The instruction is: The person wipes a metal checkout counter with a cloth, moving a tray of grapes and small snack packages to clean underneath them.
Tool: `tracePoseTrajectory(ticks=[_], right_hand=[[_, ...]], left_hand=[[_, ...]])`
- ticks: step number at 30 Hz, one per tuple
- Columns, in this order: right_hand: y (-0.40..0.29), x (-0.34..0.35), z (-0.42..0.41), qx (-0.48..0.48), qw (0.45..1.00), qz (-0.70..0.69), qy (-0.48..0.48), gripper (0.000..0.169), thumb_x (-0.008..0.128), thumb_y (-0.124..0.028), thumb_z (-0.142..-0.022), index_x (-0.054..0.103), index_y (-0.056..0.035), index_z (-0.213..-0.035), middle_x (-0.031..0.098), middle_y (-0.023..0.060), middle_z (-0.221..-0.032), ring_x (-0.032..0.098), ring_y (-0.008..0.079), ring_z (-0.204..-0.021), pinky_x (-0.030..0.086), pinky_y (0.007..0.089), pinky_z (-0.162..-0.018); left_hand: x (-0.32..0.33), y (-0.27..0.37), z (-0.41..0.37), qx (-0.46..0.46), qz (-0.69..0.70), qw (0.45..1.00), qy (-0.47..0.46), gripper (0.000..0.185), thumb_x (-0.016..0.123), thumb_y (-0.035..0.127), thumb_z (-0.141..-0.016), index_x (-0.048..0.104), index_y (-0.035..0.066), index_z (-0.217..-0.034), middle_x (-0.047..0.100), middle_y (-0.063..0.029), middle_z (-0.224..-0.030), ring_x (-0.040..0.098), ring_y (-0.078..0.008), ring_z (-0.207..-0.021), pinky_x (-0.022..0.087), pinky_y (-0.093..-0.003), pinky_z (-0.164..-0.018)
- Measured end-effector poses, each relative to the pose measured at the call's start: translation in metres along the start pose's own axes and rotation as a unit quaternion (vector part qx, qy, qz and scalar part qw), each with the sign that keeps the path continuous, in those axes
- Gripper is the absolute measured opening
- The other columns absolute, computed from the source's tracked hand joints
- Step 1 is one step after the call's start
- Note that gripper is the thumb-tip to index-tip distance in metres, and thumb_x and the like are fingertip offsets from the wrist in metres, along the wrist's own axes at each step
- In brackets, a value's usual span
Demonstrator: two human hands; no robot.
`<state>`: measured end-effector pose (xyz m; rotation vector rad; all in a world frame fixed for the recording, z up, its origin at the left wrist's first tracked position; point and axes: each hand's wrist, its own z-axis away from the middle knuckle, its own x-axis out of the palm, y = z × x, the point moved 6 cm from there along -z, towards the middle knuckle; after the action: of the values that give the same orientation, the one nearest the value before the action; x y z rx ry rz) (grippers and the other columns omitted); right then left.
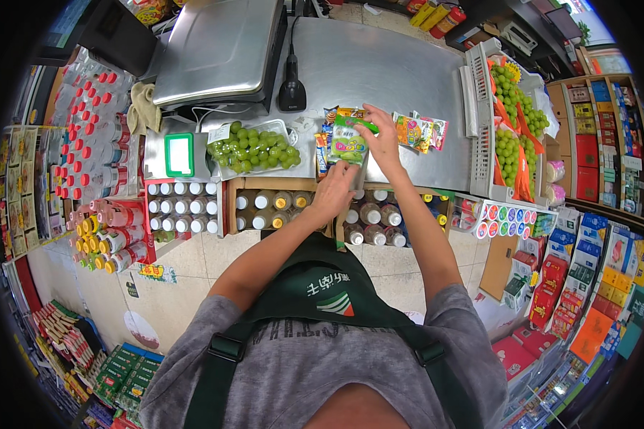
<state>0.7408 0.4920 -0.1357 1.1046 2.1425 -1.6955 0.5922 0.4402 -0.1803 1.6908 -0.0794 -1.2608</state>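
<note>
A green candy packet [347, 143] lies between my two hands at the front of the metal counter [349, 64]. My right hand [381, 134] has its fingers on the packet's upper right side. At its lower edge are the fingers of my left hand [334, 187]. Beneath and to the left of it, small orange and blue snack packets [321, 150] stick out, partly covered. To the right of my right hand lie an orange candy packet [411, 132] and a pink-and-white one [438, 134]. On the left, green grapes [255, 147] sit in a film-wrapped tray with a white label.
A flat metal scale [220, 48] and a black barcode scanner [292, 88] stand farther back. A green-framed sign [179, 154] is by the left edge. At right, a white crate [480, 128] holds bagged grapes. Capped bottles [182, 204] line the shelf below the counter's front edge.
</note>
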Motion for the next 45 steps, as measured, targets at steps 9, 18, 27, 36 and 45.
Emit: tracePoseTrajectory(ticks=[9, 18, 27, 36, 45], right_hand=[[0.01, 0.0, -0.002, -0.07, 0.994, 0.074, -0.036, 0.014, 0.067, -0.013, -0.077, 0.062, -0.001, -0.083, 0.059, 0.0121, -0.118, 0.057, 0.0314, -0.1, 0.047, 0.0382, -0.084], [0.0, 0.002, -0.005, -0.1, 0.986, 0.125, -0.047, 0.023, 0.069, -0.017, -0.076, 0.061, -0.0065, -0.095, 0.062, 0.0073, -0.109, 0.058, 0.0274, -0.098, 0.049, 0.0365, -0.082], [0.124, -0.097, 0.07, 0.286, 0.891, 0.224, 0.273, 0.043, 0.071, -0.029, -0.077, 0.055, 0.0031, -0.1, 0.057, 0.0189, -0.103, 0.053, 0.0333, -0.099, 0.041, 0.043, -0.088], [0.118, -0.076, 0.076, 0.352, 0.878, -0.237, 0.221, 0.016, 0.063, -0.013, -0.085, 0.058, 0.0012, -0.09, 0.063, 0.008, -0.082, 0.061, 0.0118, -0.07, 0.051, 0.0259, -0.057], [-0.11, -0.052, 0.077, 0.15, 0.969, -0.188, 0.064, 0.012, 0.063, -0.008, -0.084, 0.058, -0.0014, -0.093, 0.059, 0.0112, -0.114, 0.055, 0.0171, -0.102, 0.044, 0.0317, -0.087]], left_hand=[[-0.001, -0.008, 0.0, 0.029, 0.023, 0.999, 0.011, 0.076, 0.077, 0.007, -0.064, 0.039, 0.003, -0.13, 0.043, -0.0175, -0.119, 0.047, -0.0371, -0.112, 0.044, -0.0412, -0.091], [0.002, -0.007, -0.008, -0.045, -0.026, 0.999, -0.014, 0.083, 0.081, 0.012, -0.062, 0.036, -0.002, -0.13, 0.036, -0.0199, -0.129, 0.043, -0.0382, -0.117, 0.042, -0.0426, -0.097], [0.007, -0.005, -0.008, -0.011, -0.037, 0.998, -0.043, 0.081, 0.078, 0.012, -0.063, 0.039, 0.01, -0.134, 0.042, -0.0154, -0.119, 0.046, -0.034, -0.113, 0.049, -0.0415, -0.085], [-0.009, 0.012, -0.011, 0.023, 0.053, 0.998, -0.004, 0.08, 0.076, 0.011, -0.067, 0.037, 0.006, -0.136, 0.04, -0.017, -0.13, 0.042, -0.0351, -0.121, 0.041, -0.042, -0.098], [-0.066, 0.015, 0.007, -0.08, 0.476, 0.862, 0.157, 0.039, 0.046, 0.008, -0.094, 0.042, 0.001, -0.132, 0.064, -0.0088, -0.105, 0.063, -0.02, -0.091, 0.053, -0.0298, -0.073]])
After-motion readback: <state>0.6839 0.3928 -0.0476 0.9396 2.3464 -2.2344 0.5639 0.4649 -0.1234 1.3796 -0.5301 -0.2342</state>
